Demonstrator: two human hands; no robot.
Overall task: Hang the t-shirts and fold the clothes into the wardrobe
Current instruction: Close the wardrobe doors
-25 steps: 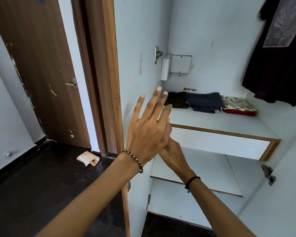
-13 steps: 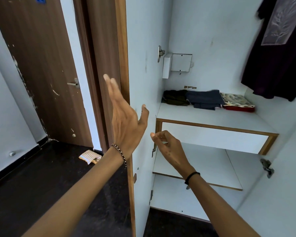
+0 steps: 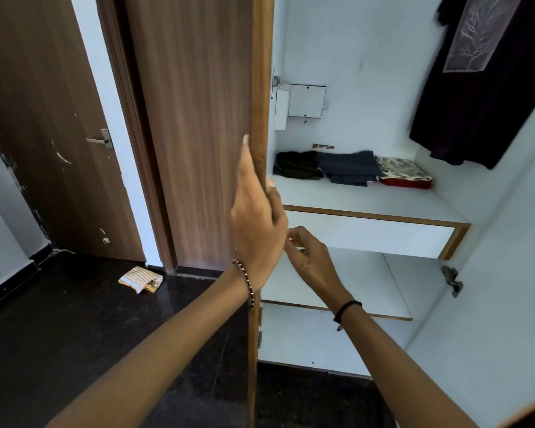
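Observation:
The wardrobe's brown left door [image 3: 198,118] stands edge-on in front of me. My left hand [image 3: 257,230] grips its edge, fingers on the outer face and thumb on the inner side. Just right of it and lower, my right hand [image 3: 312,261] is loosely curled and holds nothing. Inside, a dark t-shirt [image 3: 482,88] with a pale tree print hangs at the upper right. On the white shelf [image 3: 368,202] lie three folded piles: a dark one [image 3: 295,165], a blue-grey one [image 3: 348,168] and a patterned one [image 3: 403,169] on something red.
A lower white shelf [image 3: 368,288] sits under a drawer front. The wardrobe's right door [image 3: 491,335] stands open at the right. A brown room door [image 3: 44,118] is at the left, and a small striped cloth [image 3: 141,279] lies on the dark floor.
My left hand moved from open in the air onto the door's edge and took hold of it. The door has swung round, so its brown outer face now shows. My right hand stayed near the drawer.

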